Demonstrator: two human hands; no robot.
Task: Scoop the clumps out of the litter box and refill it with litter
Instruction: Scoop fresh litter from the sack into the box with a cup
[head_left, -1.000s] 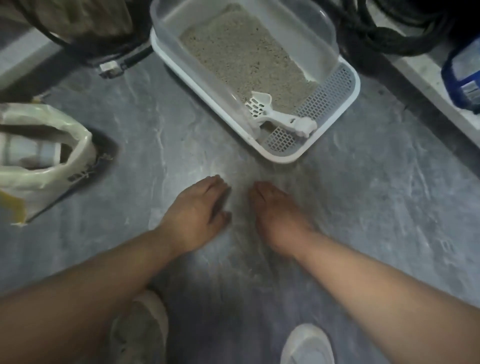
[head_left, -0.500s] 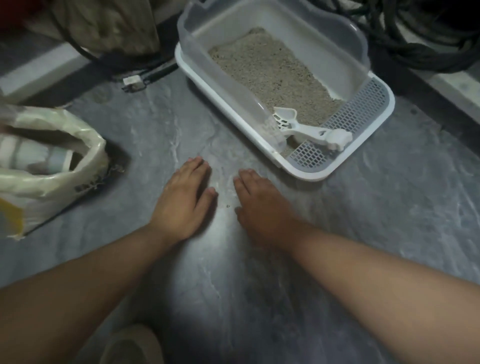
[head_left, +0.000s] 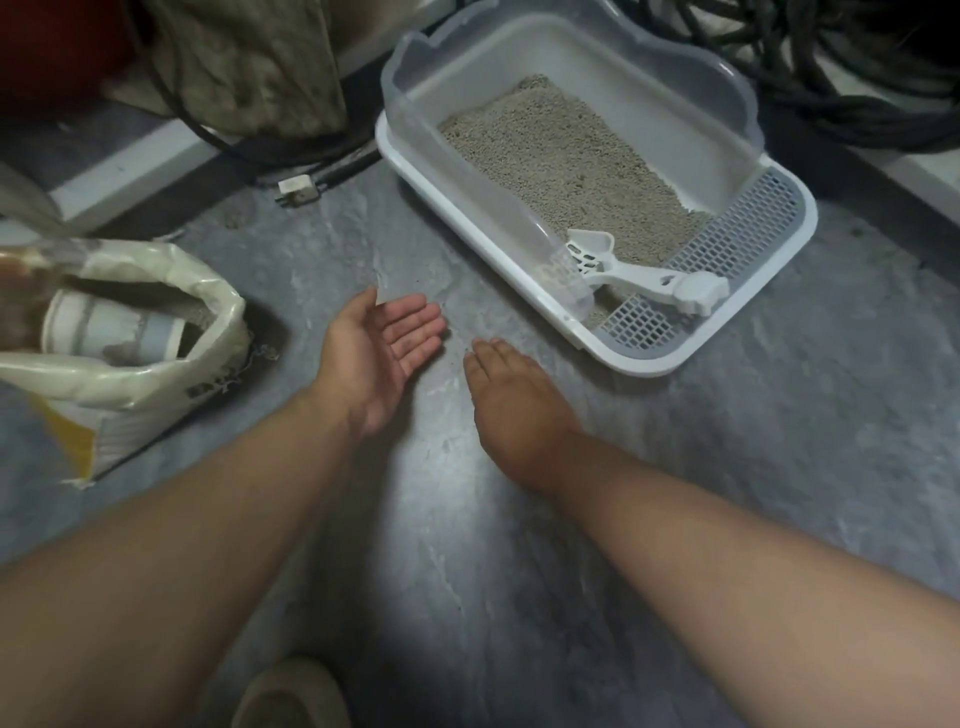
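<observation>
Hands hover over grey floor (head_left: 779, 467): left hand (head_left: 376, 353) upturned, fingers relaxed; right hand (head_left: 511, 400) flat, palm down, empty. Scoop (head_left: 644, 273) rests in litter box (head_left: 737, 291) at one o'clock.

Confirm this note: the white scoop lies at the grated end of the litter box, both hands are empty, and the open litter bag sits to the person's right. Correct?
Not quite. The head view shows the open litter bag on the person's left, not right. The rest holds: the white scoop lies at the grated end of the litter box, and the left hand and right hand are empty.
</observation>
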